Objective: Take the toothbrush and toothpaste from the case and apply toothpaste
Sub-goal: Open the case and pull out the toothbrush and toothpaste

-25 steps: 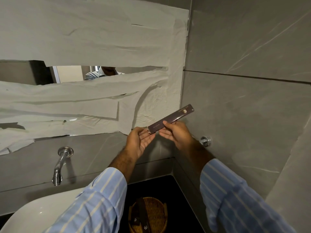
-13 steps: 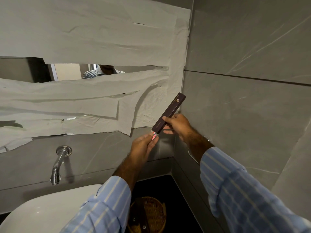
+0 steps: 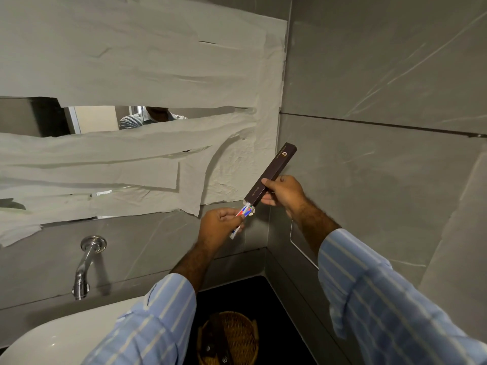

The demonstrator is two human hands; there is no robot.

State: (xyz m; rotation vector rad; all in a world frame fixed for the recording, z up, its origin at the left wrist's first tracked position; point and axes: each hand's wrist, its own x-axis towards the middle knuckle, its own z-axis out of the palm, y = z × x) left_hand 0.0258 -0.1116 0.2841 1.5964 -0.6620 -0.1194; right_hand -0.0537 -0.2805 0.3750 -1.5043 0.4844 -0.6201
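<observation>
A long dark brown case [image 3: 274, 169] is tilted steeply, its open end pointing down and to the left. My right hand [image 3: 283, 192] grips it around the lower middle. A small red, white and blue toothpaste tube [image 3: 243, 214] sticks partway out of the open end. My left hand [image 3: 220, 225] pinches this tube just below the case mouth, and the tube's tail shows under my fingers. No toothbrush is visible; anything else in the case is hidden.
A white basin [image 3: 52, 335] lies at the lower left under a chrome spout [image 3: 85, 267]. A woven basket [image 3: 229, 338] sits on the dark counter [image 3: 276, 306] in the corner. Grey tiled walls close in ahead and right. Paper covers most of the mirror [image 3: 131, 75].
The case swung from nearly level to steeply tilted with its open end down. My left hand took hold of the toothpaste tube and drew it partway out.
</observation>
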